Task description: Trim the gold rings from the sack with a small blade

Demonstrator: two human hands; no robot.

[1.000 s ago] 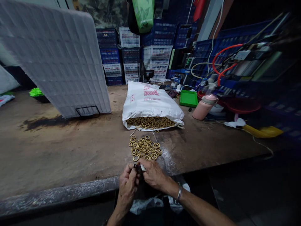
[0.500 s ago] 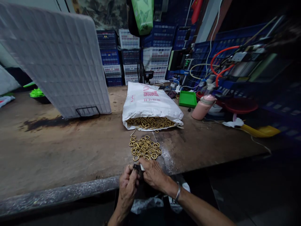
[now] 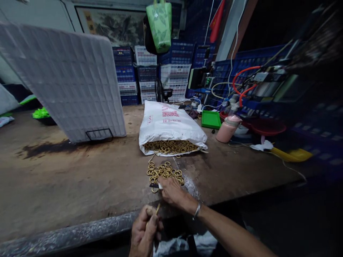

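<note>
My left hand (image 3: 144, 230) is closed at the table's front edge, pinching a brass ring (image 3: 158, 208) seen nearly edge-on between thumb and finger. Farther forward, my right hand (image 3: 173, 191) is closed around a small knife (image 3: 153, 185) with a dark blade and a white part at the fingers. The knife points left over the near side of a loose pile of brass rings (image 3: 162, 169). Fingers of the right hand hide some of these rings, and whether they touch any I cannot tell. Behind the pile lies a white woven sack (image 3: 171, 125), its mouth showing many more rings.
A tall pale quilted panel (image 3: 77, 89) stands on the left of the wooden table (image 3: 80, 185). To the right are a green tray (image 3: 211, 119), a pink bottle (image 3: 228, 129) and a machine with orange hoses (image 3: 242, 96). Stacked crates (image 3: 175, 73) line the back.
My hands have parted: the right has gone forward to the pile with the knife, the left has drawn back and lower. The ring in the left hand now shows. The view has tilted up slightly.
</note>
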